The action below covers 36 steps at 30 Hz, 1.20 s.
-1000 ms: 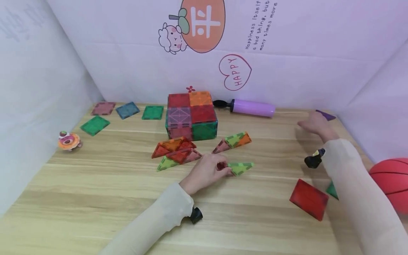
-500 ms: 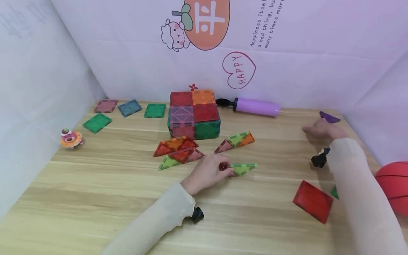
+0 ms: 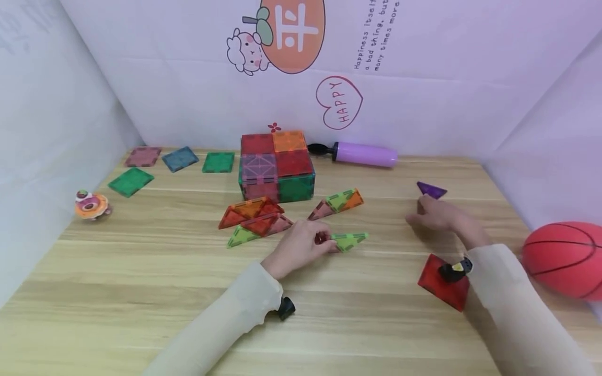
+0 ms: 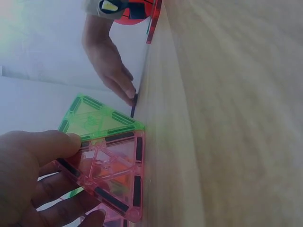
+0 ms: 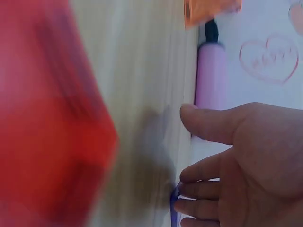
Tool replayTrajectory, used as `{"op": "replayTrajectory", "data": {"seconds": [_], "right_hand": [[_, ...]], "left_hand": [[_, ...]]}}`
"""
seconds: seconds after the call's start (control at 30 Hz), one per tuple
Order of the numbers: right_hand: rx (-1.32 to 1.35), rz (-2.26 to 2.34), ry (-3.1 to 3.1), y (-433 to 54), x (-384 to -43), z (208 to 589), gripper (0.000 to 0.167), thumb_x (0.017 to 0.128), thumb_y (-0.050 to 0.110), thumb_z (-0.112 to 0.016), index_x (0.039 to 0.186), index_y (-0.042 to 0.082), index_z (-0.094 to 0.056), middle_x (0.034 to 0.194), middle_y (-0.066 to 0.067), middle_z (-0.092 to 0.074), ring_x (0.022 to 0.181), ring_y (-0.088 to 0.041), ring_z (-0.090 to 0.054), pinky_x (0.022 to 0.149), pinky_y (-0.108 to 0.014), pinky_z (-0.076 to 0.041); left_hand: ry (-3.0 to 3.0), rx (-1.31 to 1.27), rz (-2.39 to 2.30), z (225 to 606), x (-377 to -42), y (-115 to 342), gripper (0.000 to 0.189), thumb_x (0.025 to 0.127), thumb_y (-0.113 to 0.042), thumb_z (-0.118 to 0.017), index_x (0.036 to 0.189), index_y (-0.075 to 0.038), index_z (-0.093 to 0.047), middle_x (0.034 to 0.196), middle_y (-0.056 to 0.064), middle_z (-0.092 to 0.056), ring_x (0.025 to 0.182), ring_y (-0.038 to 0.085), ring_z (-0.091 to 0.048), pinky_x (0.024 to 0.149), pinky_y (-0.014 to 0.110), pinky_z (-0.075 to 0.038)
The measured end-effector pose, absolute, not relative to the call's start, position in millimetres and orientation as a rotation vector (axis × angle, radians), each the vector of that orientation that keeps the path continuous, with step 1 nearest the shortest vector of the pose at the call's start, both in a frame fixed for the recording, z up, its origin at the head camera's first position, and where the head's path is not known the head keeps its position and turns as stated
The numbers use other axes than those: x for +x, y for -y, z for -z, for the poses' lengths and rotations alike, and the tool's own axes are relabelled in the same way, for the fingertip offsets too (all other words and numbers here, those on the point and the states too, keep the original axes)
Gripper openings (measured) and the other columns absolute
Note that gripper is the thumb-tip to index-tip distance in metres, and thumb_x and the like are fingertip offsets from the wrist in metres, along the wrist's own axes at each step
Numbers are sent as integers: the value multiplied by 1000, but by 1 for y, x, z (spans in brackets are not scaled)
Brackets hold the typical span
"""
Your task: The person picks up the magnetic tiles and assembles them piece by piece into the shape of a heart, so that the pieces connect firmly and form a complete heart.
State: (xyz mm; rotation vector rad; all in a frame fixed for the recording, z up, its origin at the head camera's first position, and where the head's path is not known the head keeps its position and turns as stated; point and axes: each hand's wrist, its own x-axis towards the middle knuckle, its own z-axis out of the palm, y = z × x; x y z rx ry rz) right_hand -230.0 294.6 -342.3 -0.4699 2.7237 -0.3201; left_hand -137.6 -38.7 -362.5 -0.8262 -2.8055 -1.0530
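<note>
My left hand (image 3: 297, 244) pinches a translucent pink triangular magnetic tile (image 4: 113, 165) between thumb and fingers. A light green triangular tile (image 4: 94, 118) adjoins its edge, and the pair stands upright on the table. Off to the right, my right hand (image 3: 435, 215) has its fingertips at a purple triangular tile (image 3: 431, 190) lying on the wood. In the right wrist view the thumb is spread away, the fingers are loosely extended, and part of the purple tile (image 5: 174, 208) shows behind them. Behind my left hand stand joined triangular tiles in red and orange (image 3: 251, 211).
A box of square tiles (image 3: 296, 189) stands at the back, with a joined triangle strip (image 3: 336, 203) before it. A purple pump (image 3: 367, 154) lies by the wall. Flat tiles (image 3: 218, 162) and a toy figure (image 3: 92, 205) are left; a red tile (image 3: 435, 282) and red ball (image 3: 564, 259) right.
My right hand has drawn the purple triangular tile left and toward me from the table's far right corner. My left hand keeps its grip on the pink tile, nearly still.
</note>
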Motion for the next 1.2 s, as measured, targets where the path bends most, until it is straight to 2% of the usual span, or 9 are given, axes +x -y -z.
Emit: {"op": "replayTrajectory", "data": {"seconds": [0.13, 0.2, 0.3, 0.43, 0.57, 0.7, 0.8, 1.0, 1.2], "right_hand": [[-481, 309, -2741, -287, -223, 346, 41, 93, 31, -58, 98, -9, -48, 96, -26, -52, 81, -33, -52, 73, -44, -45], [-483, 325, -2742, -286, -222, 347, 46, 94, 30, -57, 105, -13, -46, 113, -37, -49, 95, -44, -54, 84, -53, -45], [-448, 384, -2716, -287, -224, 347, 64, 95, 30, -55, 126, -22, -34, 137, -48, -25, 126, -57, -32, 104, -63, -28], [-417, 415, -2757, -292, -233, 348, 75, 94, 24, -55, 134, -28, -18, 140, -50, -11, 131, -61, -14, 109, -65, -15], [-403, 376, -2820, -306, -251, 345, 70, 90, 12, -50, 132, -32, -14, 136, -52, -15, 126, -63, -20, 108, -65, -19], [-407, 325, -2811, -324, -266, 343, 46, 88, 6, -47, 121, -25, -35, 118, -46, -41, 105, -52, -45, 93, -61, -37], [-424, 283, -2820, -330, -269, 343, 38, 90, 11, -52, 112, -19, -45, 101, -37, -54, 88, -42, -53, 81, -55, -43], [-410, 370, -2964, -319, -265, 343, 62, 81, 20, -70, 120, -22, -46, 100, -39, -54, 93, -46, -49, 82, -57, -43], [-441, 576, -3064, -295, -250, 339, 31, 86, 9, -63, 106, -15, -58, 96, -35, -61, 87, -46, -58, 79, -57, -45]], "left_hand": [[2823, -812, 1037, 362, -138, 40, 11, 87, -24, -70, 82, -15, -67, 69, -5, -60, 60, 7, -47, 55, 18, -37], [2832, -808, 1028, 362, -138, 39, 12, 87, -25, -70, 80, -15, -66, 69, -6, -59, 60, 7, -46, 54, 18, -36], [2840, -802, 1026, 363, -138, 38, 13, 86, -25, -71, 79, -16, -65, 68, -7, -57, 60, 7, -46, 54, 18, -35], [2833, -807, 1036, 363, -137, 37, 14, 86, -25, -71, 78, -16, -65, 67, -7, -57, 59, 7, -45, 53, 18, -35], [2812, -816, 1032, 363, -137, 36, 14, 86, -24, -71, 78, -15, -65, 67, -6, -57, 58, 6, -45, 53, 17, -34], [2818, -819, 1018, 363, -136, 36, 13, 86, -24, -71, 79, -15, -66, 68, -6, -58, 59, 6, -45, 53, 17, -35], [2826, -818, 1023, 362, -135, 35, 12, 86, -25, -71, 79, -15, -66, 68, -6, -58, 59, 6, -46, 53, 17, -35], [2810, -802, 1027, 360, -135, 37, 13, 86, -24, -71, 77, -16, -65, 67, -6, -57, 59, 6, -45, 53, 17, -34], [2807, -812, 999, 362, -135, 38, 15, 86, -24, -70, 76, -16, -63, 66, -7, -55, 58, 6, -44, 52, 17, -33]]}}
